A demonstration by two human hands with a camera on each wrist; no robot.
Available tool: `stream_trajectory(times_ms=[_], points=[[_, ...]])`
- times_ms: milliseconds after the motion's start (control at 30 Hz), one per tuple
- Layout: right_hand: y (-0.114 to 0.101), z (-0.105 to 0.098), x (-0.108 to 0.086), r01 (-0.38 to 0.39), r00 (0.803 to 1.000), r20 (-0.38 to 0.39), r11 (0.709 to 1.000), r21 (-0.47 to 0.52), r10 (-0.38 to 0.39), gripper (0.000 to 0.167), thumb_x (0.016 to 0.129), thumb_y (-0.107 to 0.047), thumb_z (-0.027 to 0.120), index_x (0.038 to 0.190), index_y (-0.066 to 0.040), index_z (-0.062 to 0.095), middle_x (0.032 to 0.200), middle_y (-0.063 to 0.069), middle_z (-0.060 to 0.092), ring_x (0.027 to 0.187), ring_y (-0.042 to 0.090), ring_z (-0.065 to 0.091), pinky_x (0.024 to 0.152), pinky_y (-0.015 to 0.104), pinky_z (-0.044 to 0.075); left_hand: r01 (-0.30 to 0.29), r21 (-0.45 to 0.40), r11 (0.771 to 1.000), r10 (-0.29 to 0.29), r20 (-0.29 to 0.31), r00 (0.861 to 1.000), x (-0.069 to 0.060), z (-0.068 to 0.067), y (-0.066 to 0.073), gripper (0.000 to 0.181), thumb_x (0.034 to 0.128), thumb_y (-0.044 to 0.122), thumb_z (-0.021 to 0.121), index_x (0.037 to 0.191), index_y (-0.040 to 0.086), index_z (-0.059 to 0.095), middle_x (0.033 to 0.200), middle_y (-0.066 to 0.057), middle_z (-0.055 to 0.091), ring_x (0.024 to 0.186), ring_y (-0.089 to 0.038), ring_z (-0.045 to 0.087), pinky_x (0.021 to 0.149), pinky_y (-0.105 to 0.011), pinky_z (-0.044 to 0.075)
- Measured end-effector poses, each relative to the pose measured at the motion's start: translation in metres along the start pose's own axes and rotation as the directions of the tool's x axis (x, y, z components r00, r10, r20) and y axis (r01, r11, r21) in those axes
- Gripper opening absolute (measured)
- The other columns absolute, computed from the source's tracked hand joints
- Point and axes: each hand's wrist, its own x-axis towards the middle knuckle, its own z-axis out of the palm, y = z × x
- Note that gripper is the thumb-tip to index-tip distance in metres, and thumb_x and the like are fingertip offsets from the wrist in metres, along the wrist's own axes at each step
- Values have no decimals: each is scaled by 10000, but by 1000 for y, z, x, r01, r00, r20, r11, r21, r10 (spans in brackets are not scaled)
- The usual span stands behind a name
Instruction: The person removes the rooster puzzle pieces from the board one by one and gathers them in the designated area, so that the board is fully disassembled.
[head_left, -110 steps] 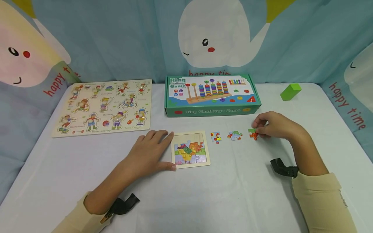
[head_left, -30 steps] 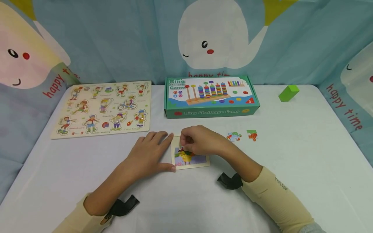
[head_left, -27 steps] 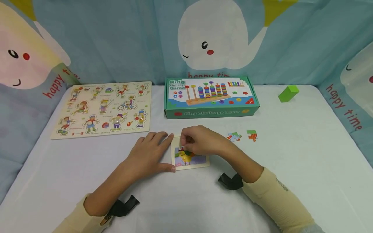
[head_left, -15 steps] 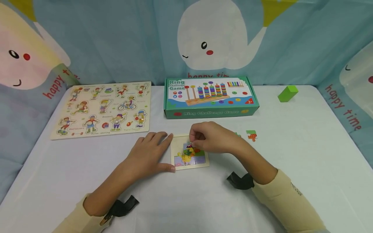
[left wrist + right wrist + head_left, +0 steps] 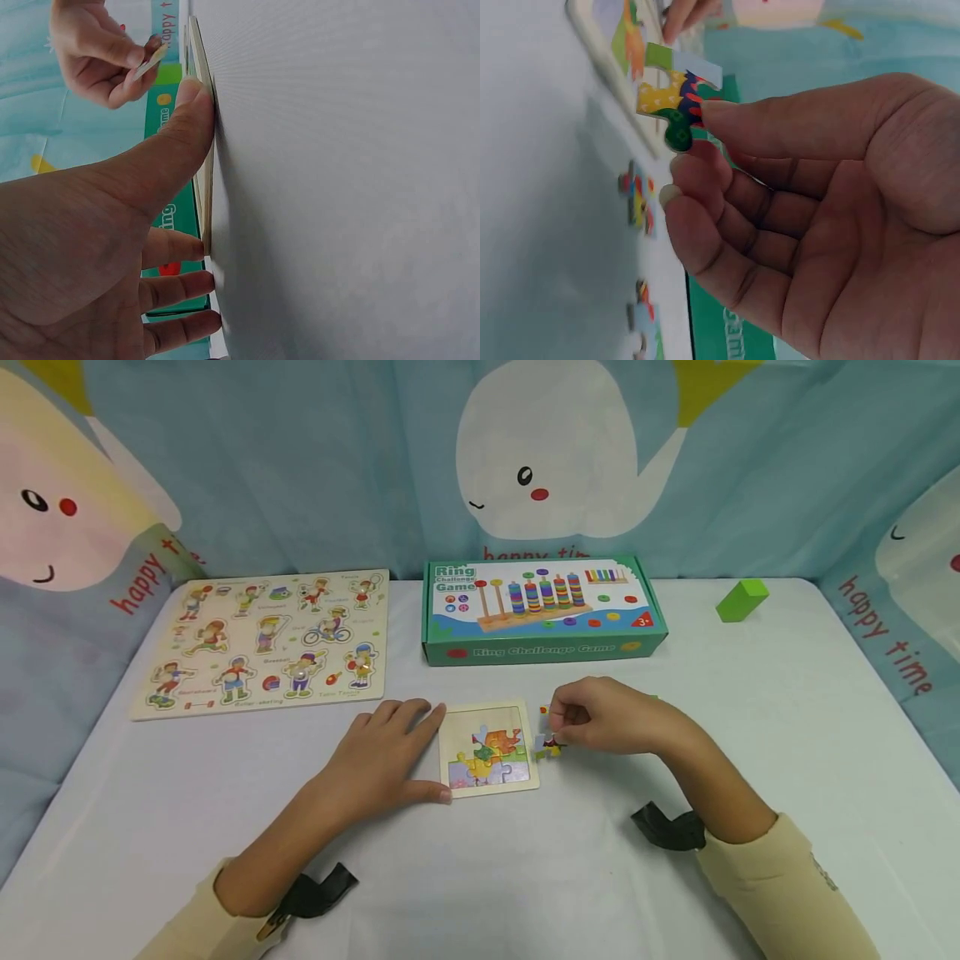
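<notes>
My right hand (image 5: 611,718) pinches a jigsaw piece (image 5: 667,97) between thumb and fingers, just right of the puzzle tray (image 5: 459,727). Yellow, blue, red and green print shows on it in the right wrist view. My left hand (image 5: 386,760) lies along the tray's left side, with thumb and index finger touching its edge and the fingers fairly straight. Joined pieces (image 5: 487,764) fill the bottom and right of the tray; bare wood shows at its upper left. Loose jigsaw pieces (image 5: 639,199) lie on the table, mostly hidden by my right hand in the head view.
Behind the tray lies a green ring game box (image 5: 543,610). To the left is a wooden peg puzzle board (image 5: 262,643) with sports figures. A green block (image 5: 742,600) stands at the back right. A printed curtain (image 5: 300,460) hangs behind the white table (image 5: 487,877).
My right hand, at the rightmost loose piece earliest, then over the tray, has lifted a joined piece out and carried it right. My left hand has stayed at the tray's edge.
</notes>
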Motion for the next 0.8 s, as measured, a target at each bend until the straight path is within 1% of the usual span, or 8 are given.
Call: stream_trajectory(times_ms=[133, 300, 533, 800], points=[[10, -4, -4, -5, 999, 45, 1000, -2, 5, 135, 907, -6, 659, 811, -100, 648, 741, -15, 575, 724, 158, 527, 651, 307, 458, 0, -1, 1000, 0, -2, 1000, 0, 0, 0, 1027, 734, 631, 804, 1507, 53, 452, 1440, -162, 478, 1275, -351, 441, 945, -538, 422], [18, -5, -2, -25, 997, 79, 1000, 13, 24, 142, 907, 9, 640, 810, -94, 653, 737, -13, 576, 717, 154, 524, 647, 311, 455, -1, -4, 1000, 1, -1, 1000, -1, -1, 0, 1024, 739, 629, 801, 1508, 52, 450, 1440, -161, 478, 1274, -350, 441, 943, -538, 422], [23, -1, 3, -57, 995, 83, 998, 10, 56, 133, 912, -22, 675, 805, -95, 648, 724, -13, 577, 692, 147, 513, 637, 311, 435, -4, -3, 1000, 4, -7, 1000, 0, 1, -1, 1030, 736, 641, 796, 1511, 57, 448, 1445, -158, 475, 1277, -343, 439, 948, -533, 421], [21, -2, 3, -82, 995, 50, 997, -13, 82, 108, 913, -35, 696, 833, -94, 656, 747, -1, 587, 715, 164, 523, 649, 324, 445, 4, 1, 1000, -4, -8, 1000, 0, 0, 0, 1022, 732, 628, 806, 1507, 61, 456, 1442, -160, 481, 1278, -345, 441, 946, -531, 424]])
